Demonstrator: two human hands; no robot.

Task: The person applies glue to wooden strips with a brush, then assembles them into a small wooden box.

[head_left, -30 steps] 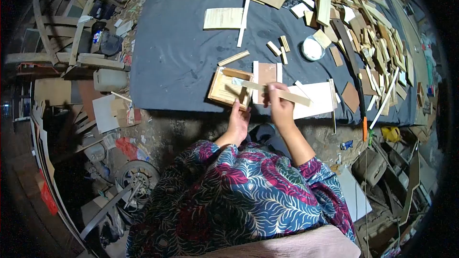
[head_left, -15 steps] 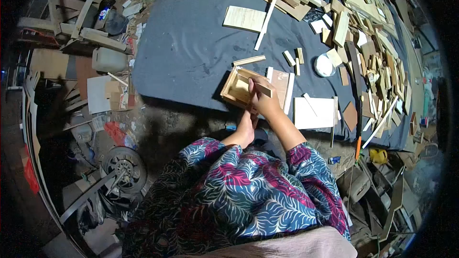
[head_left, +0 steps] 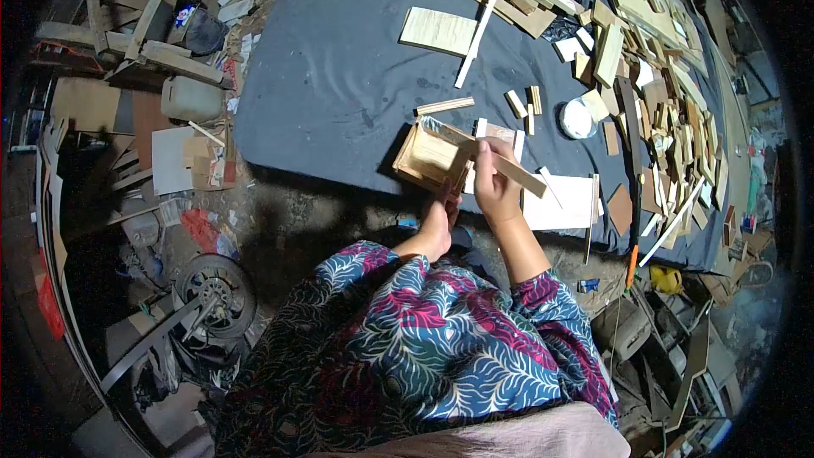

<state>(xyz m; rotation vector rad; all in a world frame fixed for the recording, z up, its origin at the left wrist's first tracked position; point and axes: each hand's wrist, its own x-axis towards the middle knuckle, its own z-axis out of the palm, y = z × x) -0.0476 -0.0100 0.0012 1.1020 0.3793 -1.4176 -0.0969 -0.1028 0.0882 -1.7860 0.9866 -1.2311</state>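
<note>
A small open-topped wooden box (head_left: 413, 175) sits tilted at the near edge of the dark cloth. My left hand (head_left: 435, 231) is closed around its near right corner, fingers partly hidden beneath. My right hand (head_left: 498, 191) pinches a flat wooden strip (head_left: 521, 176) just right of the box; the strip's far end reaches over the box's right side. Whitish smears show along the box's upper rim. Behind my right hand, partly hidden, lies a wooden panel with pale side strips (head_left: 519, 142).
A white tub (head_left: 577, 120) stands right of several small blocks (head_left: 516, 104). Pale board (head_left: 555, 208) lies at the table's near edge, with a thin stick on it. Scrap wood (head_left: 666, 131) piles up on the right. A plywood piece (head_left: 438, 30) lies farther back.
My right hand has moved right, away from the box's inside, and the strip it pinches now points down to the right. My left hand still holds the box.
</note>
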